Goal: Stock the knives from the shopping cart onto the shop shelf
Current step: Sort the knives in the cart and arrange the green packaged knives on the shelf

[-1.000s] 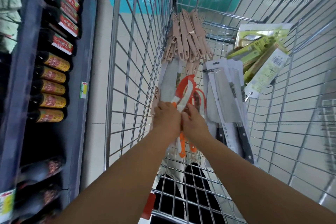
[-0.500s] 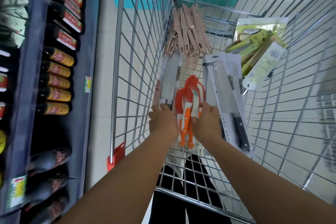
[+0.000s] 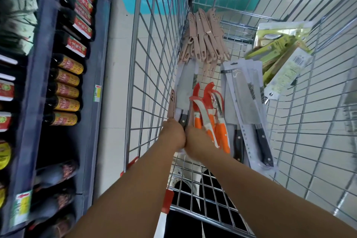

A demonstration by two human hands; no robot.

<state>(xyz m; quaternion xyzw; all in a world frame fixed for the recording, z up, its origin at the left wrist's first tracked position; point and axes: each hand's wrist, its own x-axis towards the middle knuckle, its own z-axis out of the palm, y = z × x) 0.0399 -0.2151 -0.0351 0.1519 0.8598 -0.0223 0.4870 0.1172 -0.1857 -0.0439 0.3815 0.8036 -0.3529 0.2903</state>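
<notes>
Both hands [image 3: 173,134] [image 3: 197,141] on the cleaver [image 3: 183,94], blade pointing away lengthwise in the cart [image 3: 154,63]; fingers' grip hidden.

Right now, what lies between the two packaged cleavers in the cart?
Head view: the orange-handled knives lie between the left cleaver and the right cleaver.

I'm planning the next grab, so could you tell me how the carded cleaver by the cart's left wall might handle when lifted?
The carded cleaver probably feels stiff and heavy for its size, given its broad steel blade. Its glossy packaging may be slippery.

Shiny wire cart [image 3: 154,75]; glossy orange plastic knife handles [image 3: 222,137].
</notes>
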